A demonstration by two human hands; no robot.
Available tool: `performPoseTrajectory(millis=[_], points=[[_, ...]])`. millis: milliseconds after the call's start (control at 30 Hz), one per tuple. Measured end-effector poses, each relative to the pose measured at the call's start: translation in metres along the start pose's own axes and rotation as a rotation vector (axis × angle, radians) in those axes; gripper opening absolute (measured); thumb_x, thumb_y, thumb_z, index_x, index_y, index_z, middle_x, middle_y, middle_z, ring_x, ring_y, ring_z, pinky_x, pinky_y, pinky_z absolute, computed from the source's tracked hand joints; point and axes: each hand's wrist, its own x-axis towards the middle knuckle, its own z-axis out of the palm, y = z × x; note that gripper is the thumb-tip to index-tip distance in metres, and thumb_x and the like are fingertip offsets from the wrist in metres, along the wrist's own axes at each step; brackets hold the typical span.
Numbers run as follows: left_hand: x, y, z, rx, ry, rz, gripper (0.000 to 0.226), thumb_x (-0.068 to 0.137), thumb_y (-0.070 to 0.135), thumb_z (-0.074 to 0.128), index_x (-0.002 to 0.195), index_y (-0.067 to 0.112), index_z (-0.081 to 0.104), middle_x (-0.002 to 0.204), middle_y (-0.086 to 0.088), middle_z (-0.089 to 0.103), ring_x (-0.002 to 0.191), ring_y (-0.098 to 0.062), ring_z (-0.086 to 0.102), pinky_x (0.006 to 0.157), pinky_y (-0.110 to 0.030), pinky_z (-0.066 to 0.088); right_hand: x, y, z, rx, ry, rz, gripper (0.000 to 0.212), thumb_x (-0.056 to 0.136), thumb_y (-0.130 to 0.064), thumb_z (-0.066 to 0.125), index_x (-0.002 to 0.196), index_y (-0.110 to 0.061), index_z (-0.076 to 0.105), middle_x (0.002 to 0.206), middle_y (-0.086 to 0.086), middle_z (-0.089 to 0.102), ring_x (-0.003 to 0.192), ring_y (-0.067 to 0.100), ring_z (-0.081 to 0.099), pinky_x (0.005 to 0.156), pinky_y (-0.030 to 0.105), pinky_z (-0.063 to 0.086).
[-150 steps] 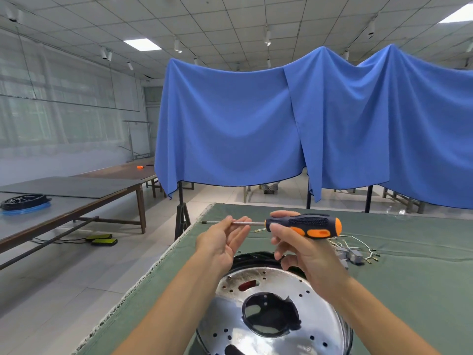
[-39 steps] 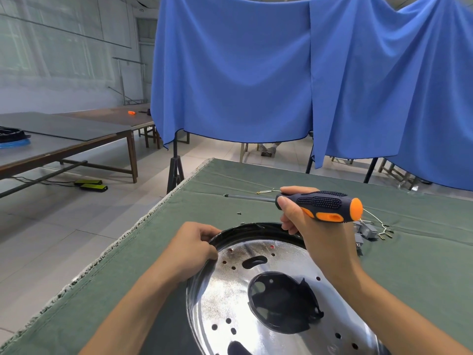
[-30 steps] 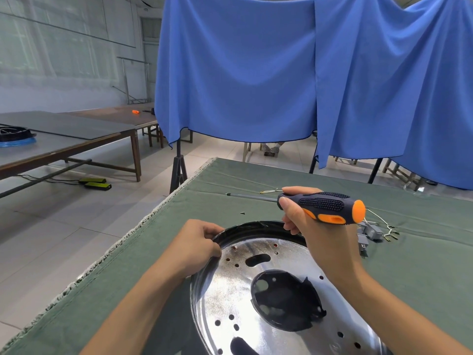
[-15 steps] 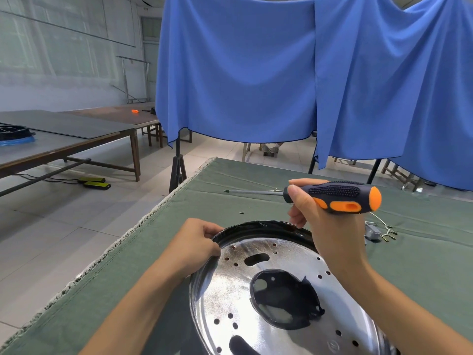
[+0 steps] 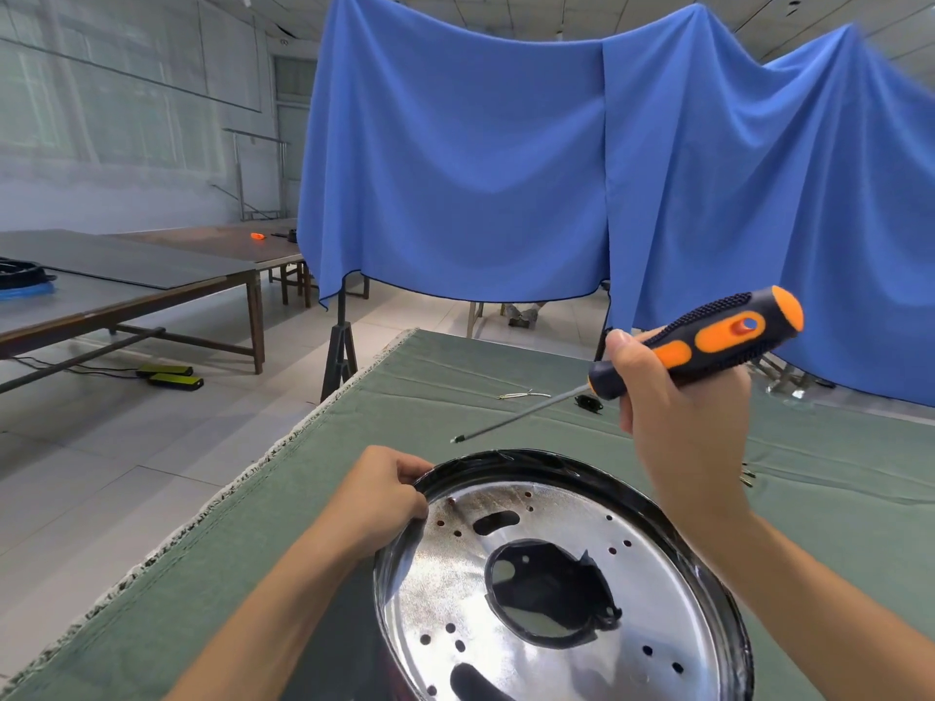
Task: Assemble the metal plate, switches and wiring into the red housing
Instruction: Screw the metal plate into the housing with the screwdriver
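Screwdriver tips down toward the plate as fastening nears

Half a second ago the black-and-orange-handled screwdriver (image 5: 693,346) was held level; now the right hand (image 5: 683,427), fingers wrapped round the grip, has raised the handle so the steel shaft slants down toward the far-left rim of the shiny, round perforated metal plate (image 5: 546,589), its tip above the green cloth-covered worktop (image 5: 243,564), short of the rim. The left hand (image 5: 379,503) keeps its curled-finger grip on that rim at the plate's far-left edge, beside a cluster of small holes. The plate sits in a dark-rimmed round housing near the worktop's near edge; little of the housing shows. The tilt suggests a screw near those holes is next.
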Motion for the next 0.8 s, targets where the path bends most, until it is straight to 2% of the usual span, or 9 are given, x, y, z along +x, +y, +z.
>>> performPoseTrajectory(millis=[67, 200, 367, 500, 600, 800], points=[[0.001, -0.001, 0.000, -0.009, 0.000, 0.002, 0.042, 0.074, -0.016, 0.056, 0.081, 0.019, 0.076, 0.078, -0.019, 0.072, 0.059, -0.020, 0.060, 0.065, -0.034, 0.053, 0.001, -0.001, 0.000, -0.029, -0.011, -0.004, 0.040, 0.069, -0.040, 0.061, 0.060, -0.001, 0.059, 0.044, -0.005, 0.053, 0.042, 0.011, 0.043, 0.047, 0.021, 0.036], [0.002, -0.001, -0.001, -0.020, -0.005, 0.000, 0.041, 0.073, -0.016, 0.055, 0.080, 0.019, 0.076, 0.081, -0.022, 0.071, 0.058, -0.020, 0.058, 0.063, -0.029, 0.049, 0.000, -0.002, 0.000, -0.084, -0.027, -0.007, 0.034, 0.070, -0.032, 0.060, 0.059, -0.001, 0.061, 0.048, 0.000, 0.060, 0.041, 0.007, 0.044, 0.045, 0.016, 0.037], [0.004, -0.001, -0.002, -0.041, 0.004, -0.014, 0.041, 0.074, -0.016, 0.055, 0.080, 0.019, 0.076, 0.081, -0.023, 0.071, 0.059, -0.021, 0.059, 0.065, -0.032, 0.052, -0.001, -0.001, 0.004, -0.139, -0.030, -0.017, 0.036, 0.070, -0.031, 0.059, 0.061, 0.004, 0.062, 0.053, 0.005, 0.061, 0.042, 0.008, 0.045, 0.045, 0.014, 0.038], [0.006, -0.001, -0.003, -0.040, 0.000, -0.025, 0.041, 0.075, -0.016, 0.055, 0.087, 0.016, 0.077, 0.078, -0.016, 0.073, 0.059, -0.020, 0.062, 0.067, -0.034, 0.056, -0.002, 0.001, 0.006, -0.174, -0.040, -0.023, 0.036, 0.069, -0.031, 0.059, 0.061, 0.004, 0.062, 0.055, 0.015, 0.061, 0.044, 0.010, 0.046, 0.044, 0.016, 0.040], [0.008, -0.002, -0.005, -0.030, 0.001, -0.025, 0.041, 0.074, -0.015, 0.056, 0.085, 0.018, 0.077, 0.077, -0.016, 0.073, 0.058, -0.019, 0.061, 0.066, -0.033, 0.056, -0.002, 0.003, 0.008, -0.173, -0.044, -0.027, 0.035, 0.069, -0.029, 0.058, 0.061, 0.005, 0.061, 0.056, 0.016, 0.061, 0.045, 0.008, 0.047, 0.045, 0.010, 0.039], [0.009, -0.003, -0.007, -0.027, 0.000, -0.028, 0.042, 0.074, -0.014, 0.056, 0.081, 0.022, 0.077, 0.078, -0.017, 0.073, 0.059, -0.022, 0.061, 0.068, -0.038, 0.056, -0.001, 0.007, 0.010, -0.161, -0.041, -0.031, 0.034, 0.068, -0.028, 0.058, 0.061, 0.004, 0.062, 0.052, 0.008, 0.061, 0.044, 0.005, 0.048, 0.044, 0.008, 0.038]])
